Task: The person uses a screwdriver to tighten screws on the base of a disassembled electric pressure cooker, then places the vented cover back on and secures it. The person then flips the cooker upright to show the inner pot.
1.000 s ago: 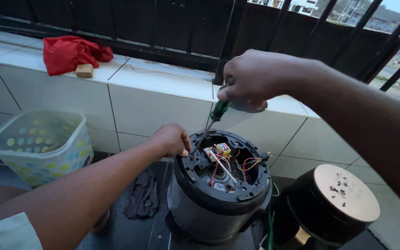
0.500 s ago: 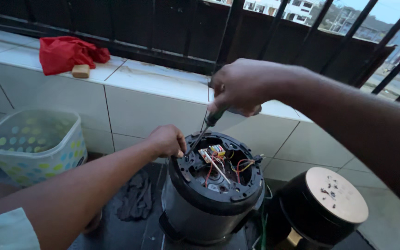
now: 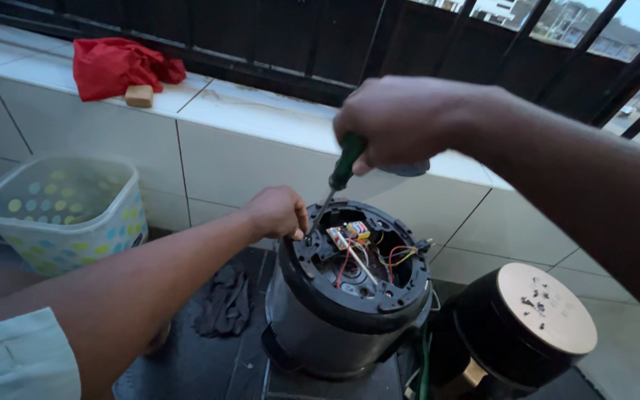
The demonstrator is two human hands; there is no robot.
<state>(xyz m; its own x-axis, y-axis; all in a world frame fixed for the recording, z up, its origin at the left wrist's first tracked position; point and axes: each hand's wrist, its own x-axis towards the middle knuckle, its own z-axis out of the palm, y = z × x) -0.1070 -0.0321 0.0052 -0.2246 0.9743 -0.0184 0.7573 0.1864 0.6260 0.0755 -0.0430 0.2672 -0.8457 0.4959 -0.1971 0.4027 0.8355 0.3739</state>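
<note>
While my right hand [image 3: 409, 122] is closed in a full fist around the green handle of the screwdriver [image 3: 335, 185], the shaft slants down and to the left, its tip meeting the black rim of the upturned appliance [image 3: 350, 296] at the near-left edge. My left hand [image 3: 277, 212] rests just beside that tip, fingers curled loosely against the rim and touching it; whether they pinch anything small I cannot tell. The appliance is a round grey body with a black base ring, standing base-up on the dark floor between my arms. Its bottom cover is off, exposing red, white and yellow wires [image 3: 364, 255] and a small terminal block. Just right of it stands a second black cylinder with a round gold-coloured plate [image 3: 546, 307] on top, bearing a few dark specks. A dark crumpled glove [image 3: 224, 304] lies on the floor left of the appliance. Farther left sits a translucent plastic basket [image 3: 64, 211] with coloured dots. Behind runs a white tiled ledge [image 3: 261, 111], carrying a red cloth [image 3: 116, 65] and, touching it, a small tan block [image 3: 139, 95]. Dark railing bars [image 3: 379, 37] rise behind the ledge.
</note>
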